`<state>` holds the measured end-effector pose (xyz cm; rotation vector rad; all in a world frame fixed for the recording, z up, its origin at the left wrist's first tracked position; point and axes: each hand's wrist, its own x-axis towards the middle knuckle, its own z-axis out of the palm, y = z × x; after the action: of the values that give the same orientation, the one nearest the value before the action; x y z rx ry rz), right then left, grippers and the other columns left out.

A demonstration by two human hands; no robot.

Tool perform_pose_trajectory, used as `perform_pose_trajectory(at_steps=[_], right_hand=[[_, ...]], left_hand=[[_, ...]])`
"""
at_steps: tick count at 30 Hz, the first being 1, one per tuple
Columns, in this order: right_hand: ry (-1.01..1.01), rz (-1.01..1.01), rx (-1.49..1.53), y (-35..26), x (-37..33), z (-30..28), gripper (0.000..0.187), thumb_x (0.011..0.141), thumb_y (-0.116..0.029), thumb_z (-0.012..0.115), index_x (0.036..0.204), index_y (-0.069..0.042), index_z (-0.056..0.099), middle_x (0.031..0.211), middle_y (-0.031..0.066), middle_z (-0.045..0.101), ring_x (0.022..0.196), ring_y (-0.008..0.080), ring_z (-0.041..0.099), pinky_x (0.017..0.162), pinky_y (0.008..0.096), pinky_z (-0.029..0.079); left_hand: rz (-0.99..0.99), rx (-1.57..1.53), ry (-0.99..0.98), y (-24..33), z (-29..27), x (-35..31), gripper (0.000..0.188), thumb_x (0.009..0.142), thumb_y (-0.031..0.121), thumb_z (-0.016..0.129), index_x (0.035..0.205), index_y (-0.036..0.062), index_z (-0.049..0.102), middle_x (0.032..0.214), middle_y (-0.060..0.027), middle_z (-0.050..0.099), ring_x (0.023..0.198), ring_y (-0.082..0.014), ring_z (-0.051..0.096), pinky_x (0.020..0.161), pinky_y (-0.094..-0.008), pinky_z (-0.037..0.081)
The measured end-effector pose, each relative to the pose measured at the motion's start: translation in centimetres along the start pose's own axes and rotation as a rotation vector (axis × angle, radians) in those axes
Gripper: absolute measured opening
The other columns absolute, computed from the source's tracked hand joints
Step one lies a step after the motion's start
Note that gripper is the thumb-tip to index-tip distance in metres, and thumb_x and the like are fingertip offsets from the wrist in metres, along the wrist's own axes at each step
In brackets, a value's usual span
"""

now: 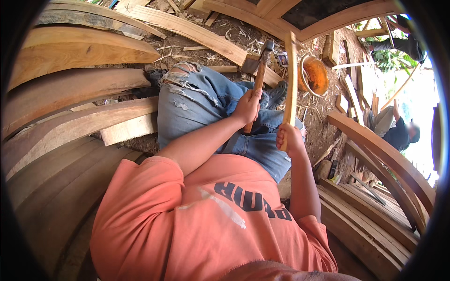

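My left hand (247, 108) is closed around the wooden handle of an adze (259, 79). The adze's dark metal head, with a broad blade on one side, points away from me above my bent legs. My right hand (289, 138) grips the near end of a long, narrow, pale wooden strip (291, 79). The strip extends away, past an orange bucket (314, 76), and its far end overlaps a wooden frame (328, 25). The adze head and the strip are apart.
Curved planks (79, 89) are stacked on my left. Several boards (365, 210) and a curved beam (384, 154) lie at my right. Wood shavings litter the dirt floor. Another person (398, 129) sits at the far right, and part of someone dark-clothed shows beyond.
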<state>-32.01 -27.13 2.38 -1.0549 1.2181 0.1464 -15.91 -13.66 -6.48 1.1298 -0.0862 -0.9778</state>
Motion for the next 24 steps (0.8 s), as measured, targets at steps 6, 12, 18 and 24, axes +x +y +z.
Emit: perform_pose_trajectory(at_steps=[6, 12, 18, 24], right_hand=[[0.171, -0.676, 0.076, -7.0, -7.6, -1.1, 0.008, 0.090, 0.002, 0.049, 0.089, -0.005, 0.053, 0.067, 0.0021, 0.049, 0.051, 0.0128, 0.045, 0.044, 0.0308, 0.044], [-0.045, -0.874, 0.026, -8.1, -8.7, -1.1, 0.004, 0.093, -0.003, 0.058, 0.096, -0.002, 0.061, 0.068, 0.0038, 0.055, 0.054, 0.0135, 0.053, 0.047, 0.0299, 0.043], [0.013, -0.243, -0.407, -1.7, -2.4, 1.7, 0.013, 0.091, -0.008, 0.059, 0.079, -0.004, 0.056, 0.060, 0.0048, 0.054, 0.046, 0.0158, 0.053, 0.044, 0.0319, 0.045], [-0.072, -0.783, -0.003, -8.2, -9.3, 4.0, 0.010, 0.086, 0.001, 0.051, 0.090, 0.000, 0.060, 0.065, 0.0051, 0.058, 0.050, 0.0156, 0.056, 0.045, 0.0307, 0.044]], left_hand=[[-0.003, 0.012, -0.053, -0.3, -0.4, 0.7, 0.049, 0.113, 0.055, 0.052, 0.101, 0.0083, 0.052, 0.064, -0.0015, 0.053, 0.045, -0.0114, 0.052, 0.040, -0.0304, 0.044], [-0.075, 0.059, -0.092, -1.0, 0.6, 0.2, 0.050, 0.112, 0.057, 0.052, 0.099, 0.0094, 0.052, 0.066, -0.0007, 0.053, 0.046, -0.0105, 0.051, 0.042, -0.0298, 0.044], [-0.099, 0.116, -0.105, -1.1, 0.8, -0.1, 0.046, 0.113, 0.055, 0.053, 0.100, 0.0108, 0.052, 0.065, 0.0009, 0.052, 0.046, -0.0092, 0.048, 0.042, -0.0292, 0.042], [-0.106, 0.089, -0.082, -1.0, 0.5, -0.6, 0.048, 0.112, 0.058, 0.053, 0.101, 0.0115, 0.052, 0.065, 0.0018, 0.049, 0.047, -0.0081, 0.046, 0.044, -0.0281, 0.041]])
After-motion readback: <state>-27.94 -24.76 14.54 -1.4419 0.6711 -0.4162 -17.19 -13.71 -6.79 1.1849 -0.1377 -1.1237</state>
